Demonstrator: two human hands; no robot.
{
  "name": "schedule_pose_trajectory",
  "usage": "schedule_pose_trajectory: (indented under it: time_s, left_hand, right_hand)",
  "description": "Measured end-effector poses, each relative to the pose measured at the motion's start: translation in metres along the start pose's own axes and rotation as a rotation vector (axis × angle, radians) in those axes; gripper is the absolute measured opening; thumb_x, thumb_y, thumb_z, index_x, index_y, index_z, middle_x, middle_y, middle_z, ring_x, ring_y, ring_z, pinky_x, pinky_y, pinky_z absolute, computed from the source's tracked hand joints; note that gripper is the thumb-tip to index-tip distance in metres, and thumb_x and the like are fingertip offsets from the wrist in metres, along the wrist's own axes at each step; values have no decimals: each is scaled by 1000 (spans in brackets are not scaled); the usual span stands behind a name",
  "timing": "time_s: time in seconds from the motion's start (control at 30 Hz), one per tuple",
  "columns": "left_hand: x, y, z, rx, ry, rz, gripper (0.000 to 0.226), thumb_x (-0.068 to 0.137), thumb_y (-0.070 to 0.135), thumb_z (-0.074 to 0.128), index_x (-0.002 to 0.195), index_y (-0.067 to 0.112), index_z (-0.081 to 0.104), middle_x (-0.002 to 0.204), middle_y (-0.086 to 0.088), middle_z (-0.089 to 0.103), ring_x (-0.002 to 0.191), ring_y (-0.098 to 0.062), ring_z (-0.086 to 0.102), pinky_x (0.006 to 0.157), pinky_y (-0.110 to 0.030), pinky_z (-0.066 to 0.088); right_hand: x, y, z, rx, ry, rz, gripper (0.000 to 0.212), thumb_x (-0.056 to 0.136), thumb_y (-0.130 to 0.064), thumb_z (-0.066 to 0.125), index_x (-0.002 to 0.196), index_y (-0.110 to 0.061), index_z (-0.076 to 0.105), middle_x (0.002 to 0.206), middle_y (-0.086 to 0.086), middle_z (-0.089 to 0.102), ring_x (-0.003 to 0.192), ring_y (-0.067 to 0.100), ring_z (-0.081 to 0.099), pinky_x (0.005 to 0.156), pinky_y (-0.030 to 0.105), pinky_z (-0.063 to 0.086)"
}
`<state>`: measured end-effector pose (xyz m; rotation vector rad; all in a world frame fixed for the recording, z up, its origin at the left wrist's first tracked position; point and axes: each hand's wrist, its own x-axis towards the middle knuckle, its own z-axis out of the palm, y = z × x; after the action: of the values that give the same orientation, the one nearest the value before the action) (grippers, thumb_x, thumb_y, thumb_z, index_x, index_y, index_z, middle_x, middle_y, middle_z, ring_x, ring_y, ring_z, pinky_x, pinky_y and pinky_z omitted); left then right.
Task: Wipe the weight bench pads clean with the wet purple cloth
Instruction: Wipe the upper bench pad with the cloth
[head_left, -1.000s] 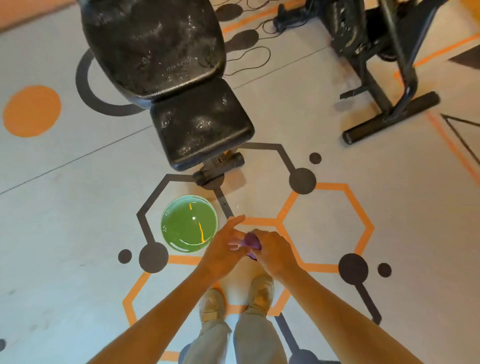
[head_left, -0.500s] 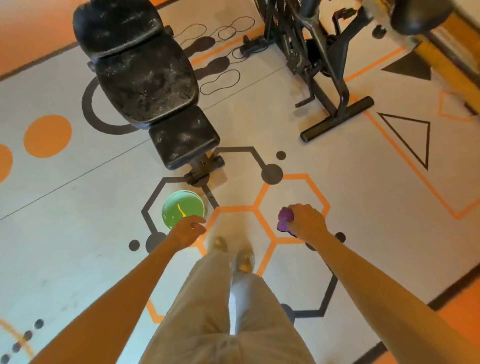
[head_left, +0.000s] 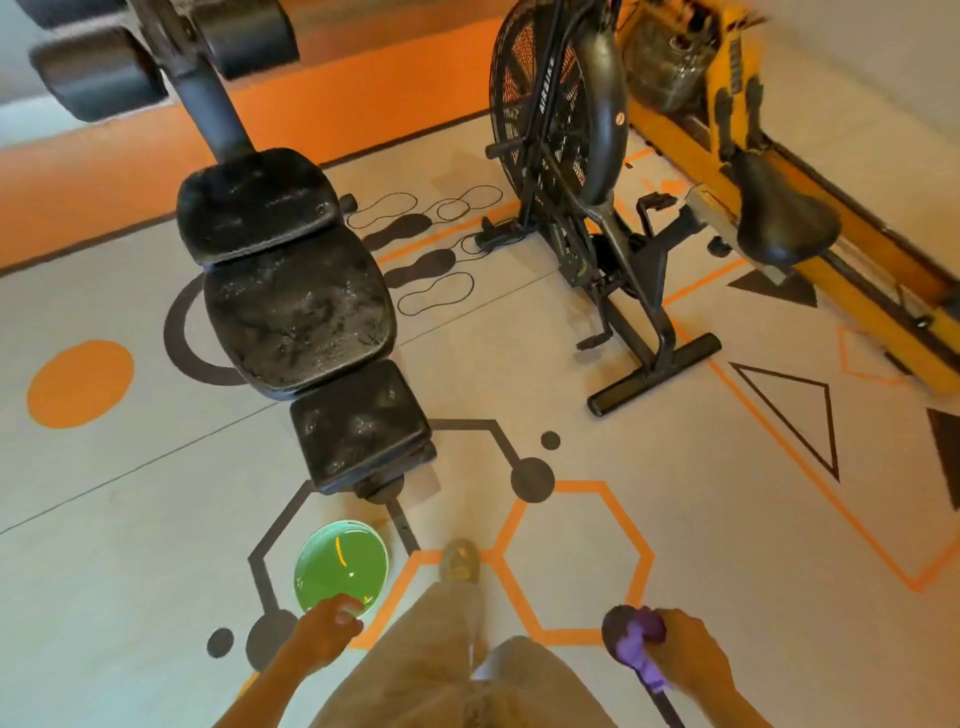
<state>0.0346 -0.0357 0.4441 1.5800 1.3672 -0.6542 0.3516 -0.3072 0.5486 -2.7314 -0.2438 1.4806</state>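
Observation:
The black weight bench stands ahead of me with three pads in a row: a small seat pad (head_left: 358, 426) nearest, a large middle pad (head_left: 298, 312) and a top pad (head_left: 254, 205). All three look dusty and smeared. My right hand (head_left: 685, 657) is low at the right, shut on the bunched wet purple cloth (head_left: 636, 644). My left hand (head_left: 330, 631) hangs low at the left with fingers curled and nothing in it, just over the near rim of the green bowl (head_left: 340, 566). Both hands are well short of the bench.
The green bowl holds liquid and sits on the floor just in front of the bench foot. A black exercise bike (head_left: 597, 218) stands to the right, with a yellow machine (head_left: 810, 249) beyond it. My leg and shoe (head_left: 460, 561) are between my hands.
My hands have parted: the right one carried the purple cloth out to the right, the left one dropped beside the bowl. My view rose, showing the whole bench and the bike.

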Motion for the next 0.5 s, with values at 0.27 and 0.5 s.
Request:
schedule_pose_trajectory:
  time_s: [0.27,0.5]
  left_hand:
    - [48,111,-55,42,-8,80,29,96,16,60,125,12,61,124,-7,63,112,-21,58,94,-24,39]
    - [108,215,-69,-175,76,86,25,95,11,62,118,5,66,118,-14,64,111,-28,62,91,-31,47]
  right_hand:
    - [49,-21,-74,204,-2,56,33,80,-31,46,66,-18,73,58,4,72,54,22,68,52,23,47]
    - [154,-90,-173,163,73,42,27,75,-30,55,59,-14,70,56,8,69,52,22,64,53,25,52]
